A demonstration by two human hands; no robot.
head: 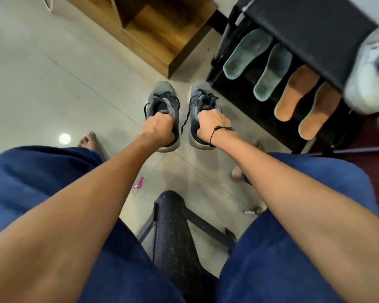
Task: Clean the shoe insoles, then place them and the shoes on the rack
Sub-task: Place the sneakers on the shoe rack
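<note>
Grey laced shoes side by side; four insoles on black rack

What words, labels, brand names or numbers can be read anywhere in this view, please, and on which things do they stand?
None can be read.
White shoe on the rack: red marks, too blurred.
Small wrapper on the floor: too small.
Grey shoes: no print visible.
</note>
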